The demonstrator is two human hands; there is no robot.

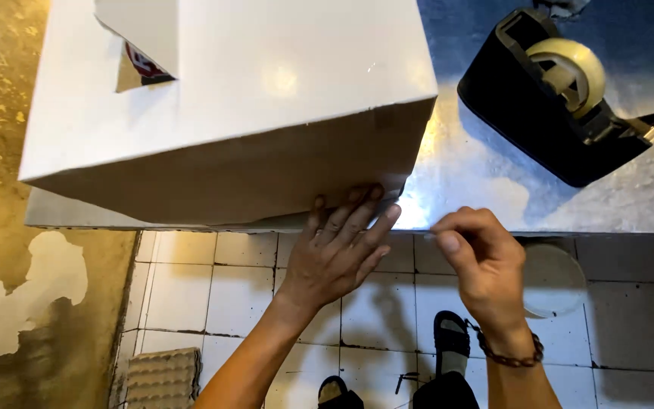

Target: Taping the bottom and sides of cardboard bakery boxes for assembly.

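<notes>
A large white cardboard box (228,106) stands on a metal table (478,182), overhanging its near edge. My left hand (338,254) presses flat with spread fingers against the lower right of the box's near side. To its right, at the table's edge, my right hand (482,265) has thumb and fingers pinched together; whether a strip of clear tape is between them I cannot tell. It wears a beaded bracelet (510,354) at the wrist. A black tape dispenser (554,98) with a roll of clear tape sits on the table to the right of the box.
Below the table lies a white tiled floor (191,295) with my sandalled feet (448,344). A yellow, peeling wall (9,303) runs along the left. An egg tray (162,379) lies on the floor at the lower left. A round pale object (558,280) sits under the table's edge.
</notes>
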